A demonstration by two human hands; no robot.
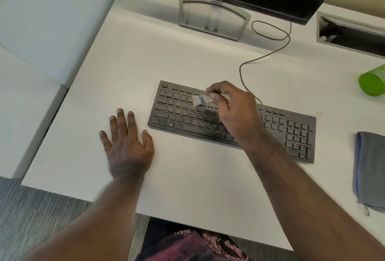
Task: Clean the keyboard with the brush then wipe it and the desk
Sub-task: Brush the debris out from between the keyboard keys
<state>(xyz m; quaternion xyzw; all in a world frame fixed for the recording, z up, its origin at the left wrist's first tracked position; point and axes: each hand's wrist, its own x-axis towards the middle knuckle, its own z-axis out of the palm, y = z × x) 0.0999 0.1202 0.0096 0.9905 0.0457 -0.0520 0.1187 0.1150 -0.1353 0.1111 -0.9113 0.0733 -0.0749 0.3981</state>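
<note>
- Right hand [233,110] pinches the small brush [199,100] over the black keyboard's [291,133] upper letter rows.
- Left hand [127,142] lies flat on the desk [125,62].
- Risk: unbraced keyboard may slide under strokes; crumbs could scatter toward the grey cloth [369,169].

Black full-size keyboard [231,122] lies flat on the white desk [187,177], set at a slant, numeric pad toward the right, its cable leading away from the rear edge. A small pale brush [199,100], blurred, is pinched in the right hand [233,110] over the upper letter rows. A folded grey cloth [368,171] rests on the desk, right of the keyboard and apart from it.
</note>
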